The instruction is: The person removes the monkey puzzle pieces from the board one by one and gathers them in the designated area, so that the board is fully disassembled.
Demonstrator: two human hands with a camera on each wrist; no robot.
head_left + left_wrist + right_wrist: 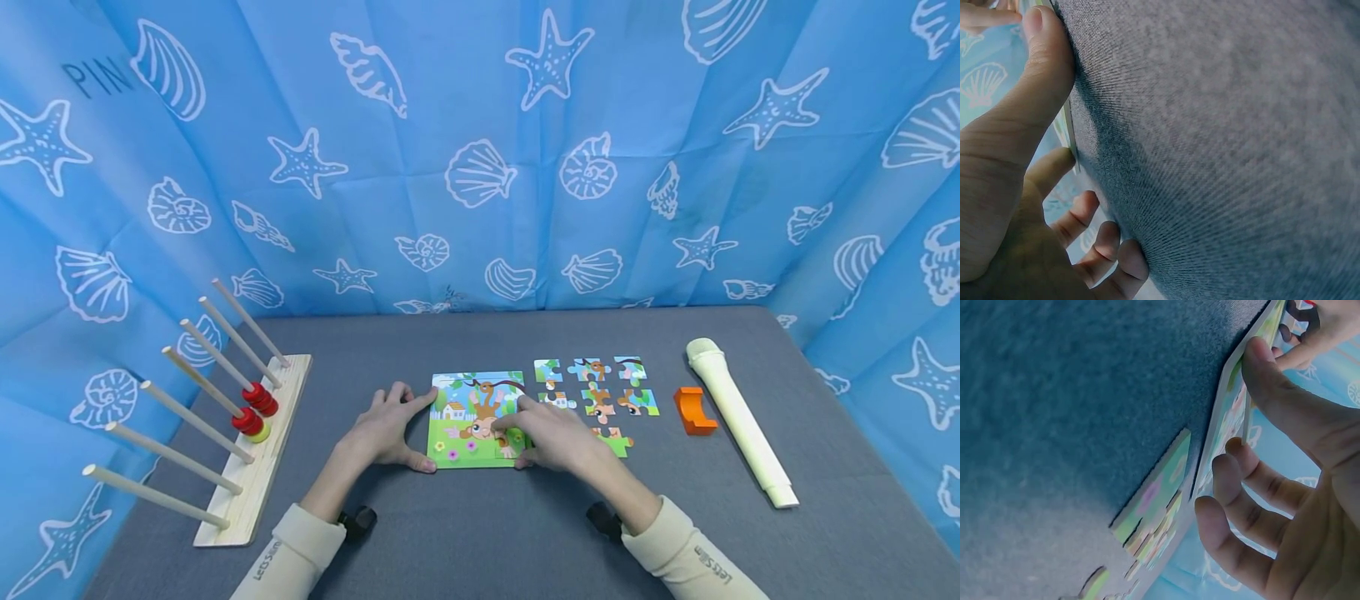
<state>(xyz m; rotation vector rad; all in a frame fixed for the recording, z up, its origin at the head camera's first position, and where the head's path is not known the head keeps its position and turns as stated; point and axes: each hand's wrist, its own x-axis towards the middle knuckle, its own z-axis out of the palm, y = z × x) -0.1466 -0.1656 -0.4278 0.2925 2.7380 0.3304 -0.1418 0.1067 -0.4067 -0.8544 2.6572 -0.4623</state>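
A jigsaw puzzle board (457, 454) with a monkey picture lies on the grey table in the head view. My left hand (384, 427) rests at its left side, thumb by the lower corner and index finger by the upper one. In the left wrist view, the left hand's other fingers (1109, 240) bend down beside the board. Over the board's right part, my right hand (558, 433) pinches a puzzle piece (508, 448) between thumb and fingers. The right wrist view shows this piece (1247, 419) almost edge-on, slightly raised; the palm partly hides the board's right side.
Several loose puzzle pieces (598, 400) lie right of the board. Beyond them are an orange arched block (693, 412) and a cream toy microphone (742, 425). A wooden peg stand (255, 475) with red and yellow rings stands left. Behind hangs a blue shell-print curtain (480, 225).
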